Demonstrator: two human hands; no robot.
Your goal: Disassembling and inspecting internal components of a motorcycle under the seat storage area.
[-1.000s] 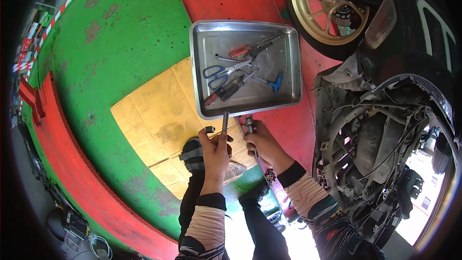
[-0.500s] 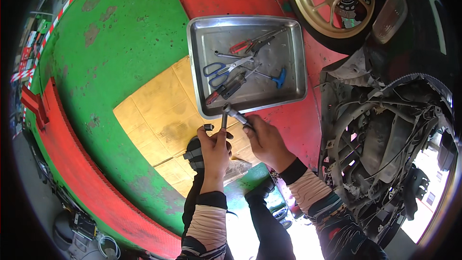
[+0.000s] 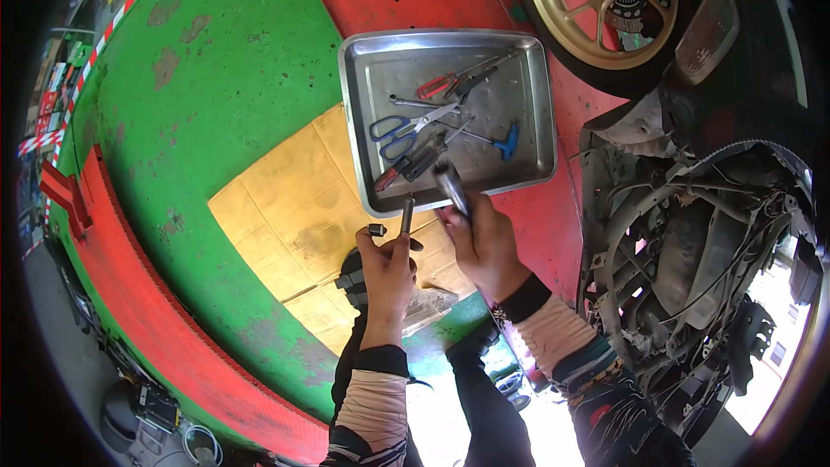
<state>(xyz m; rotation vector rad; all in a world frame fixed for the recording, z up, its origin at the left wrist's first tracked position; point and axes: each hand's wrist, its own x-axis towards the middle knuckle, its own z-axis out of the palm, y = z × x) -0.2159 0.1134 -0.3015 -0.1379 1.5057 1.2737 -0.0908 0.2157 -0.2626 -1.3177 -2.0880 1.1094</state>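
My left hand (image 3: 387, 284) is closed around a short metal extension bar (image 3: 407, 214) that stands up from its fingers. A small dark socket (image 3: 377, 230) is also pinched in it, beside the thumb and forefinger. In my right hand (image 3: 491, 249), fingers wrapped round the handle, is a ratchet wrench (image 3: 448, 180), its metal head blurred and pointing away over the near rim of the metal tray (image 3: 350, 112). The bar and the ratchet are apart. Within the tray lie blue-handled scissors (image 3: 393, 134), a red screwdriver (image 3: 437, 85), a blue T-handle tool (image 3: 508, 143) and several other tools.
Flattened cardboard (image 3: 285, 199) lies on the green and red floor, under the tray's left side. At right stands a partly stripped motorcycle (image 3: 683, 251) with a gold-rimmed wheel (image 3: 543, 13). A curved red metal rail (image 3: 130, 281) runs along the left.
My right hand has lifted the ratchet away from the extension bar, up and to the right, toward the tray. My left hand stays nearly in place with the bar and socket.
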